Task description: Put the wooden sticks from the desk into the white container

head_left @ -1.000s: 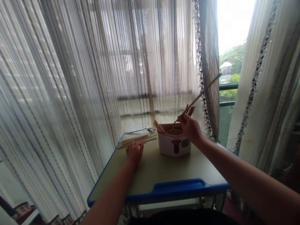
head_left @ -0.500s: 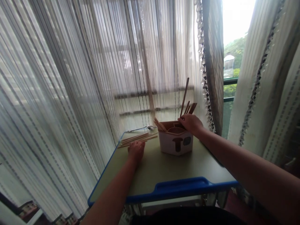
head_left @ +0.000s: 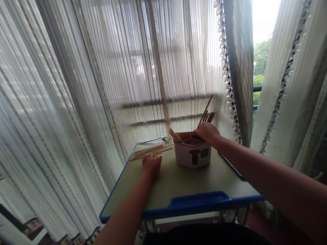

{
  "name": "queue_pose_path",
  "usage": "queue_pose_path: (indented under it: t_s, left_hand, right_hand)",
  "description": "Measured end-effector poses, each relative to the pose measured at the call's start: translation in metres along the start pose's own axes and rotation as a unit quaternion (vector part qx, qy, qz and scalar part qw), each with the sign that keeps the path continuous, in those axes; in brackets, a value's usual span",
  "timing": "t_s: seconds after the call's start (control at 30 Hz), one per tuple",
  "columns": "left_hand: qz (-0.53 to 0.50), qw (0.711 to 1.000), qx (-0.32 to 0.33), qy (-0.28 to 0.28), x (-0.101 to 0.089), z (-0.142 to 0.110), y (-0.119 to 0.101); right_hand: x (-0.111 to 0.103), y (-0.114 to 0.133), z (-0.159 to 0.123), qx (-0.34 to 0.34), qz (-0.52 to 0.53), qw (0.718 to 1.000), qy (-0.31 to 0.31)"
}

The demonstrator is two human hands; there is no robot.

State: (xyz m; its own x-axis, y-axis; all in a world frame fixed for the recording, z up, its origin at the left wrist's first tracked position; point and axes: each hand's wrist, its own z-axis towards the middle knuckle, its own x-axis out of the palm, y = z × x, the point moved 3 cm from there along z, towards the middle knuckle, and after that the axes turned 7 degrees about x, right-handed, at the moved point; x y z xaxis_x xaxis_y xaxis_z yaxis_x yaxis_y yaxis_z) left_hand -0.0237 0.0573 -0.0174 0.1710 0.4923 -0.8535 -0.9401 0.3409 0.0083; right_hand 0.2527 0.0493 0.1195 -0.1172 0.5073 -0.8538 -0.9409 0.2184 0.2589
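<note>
My right hand is at the back right of a white and brown holder box with a mushroom-like brown mark on its front. Its fingers are closed around a long brown chopstick, which leans to the right with its lower end inside the box. Shorter dark sticks stand beside it, and thin pale sticks fill the left compartment. Palm down on the table, my left hand has loosely bent fingers and nothing visible in them. Just beyond it lie several loose wooden chopsticks.
A metal spoon lies along the back edge of the pale green table. Blue trim borders the tabletop. A dark flat object is partly hidden under my right forearm. Striped curtains hang behind the table.
The chopstick in my right hand has swung from a slant to more upright and gone lower into the box. My left hand has stayed near the loose chopsticks.
</note>
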Motion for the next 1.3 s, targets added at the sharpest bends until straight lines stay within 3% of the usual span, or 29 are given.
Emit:
queue_pose_path:
  t_s: [0.2, 0.33, 0.47, 0.6, 0.7, 0.83, 0.97, 1.07, 1.17, 1.3]
  left_hand:
    - [0.022, 0.988, -0.148, 0.038, 0.015, 0.000, 0.021]
    - [-0.001, 0.983, -0.142, 0.116, 0.021, 0.000, 0.027]
    - [0.019, 0.986, -0.131, 0.097, 0.010, -0.005, 0.024]
    - [0.051, 0.989, -0.129, 0.047, 0.001, -0.006, 0.018]
    - [0.041, 0.988, -0.128, 0.071, 0.005, -0.004, 0.013]
    - [0.045, 0.987, -0.138, 0.069, 0.007, -0.004, 0.008]
    - [0.040, 0.988, -0.133, 0.064, 0.002, -0.006, 0.001]
    - [0.024, 0.995, -0.091, 0.042, -0.007, -0.007, -0.009]
    - [0.013, 1.000, 0.020, -0.015, -0.023, -0.011, -0.026]
    - [0.010, 0.978, 0.210, -0.016, -0.043, -0.022, -0.052]
  right_hand:
    - [-0.009, 0.011, -0.010, -0.021, 0.019, 0.999, -0.042]
    - [-0.020, 0.013, -0.028, -0.040, 0.076, 0.993, -0.086]
    - [-0.023, 0.010, -0.057, -0.056, 0.188, 0.973, -0.122]
    - [-0.007, 0.002, -0.093, -0.140, 0.282, 0.932, -0.182]
    - [0.018, -0.010, -0.116, -0.177, 0.303, 0.910, -0.223]
    - [0.043, -0.026, -0.131, -0.203, 0.309, 0.902, -0.222]
    - [0.046, -0.036, -0.132, -0.215, 0.322, 0.899, -0.206]
    - [0.043, -0.043, -0.131, -0.212, 0.329, 0.897, -0.206]
    - [0.042, -0.046, -0.134, -0.212, 0.312, 0.902, -0.208]
    - [0.046, -0.032, -0.146, -0.295, 0.239, 0.920, -0.100]
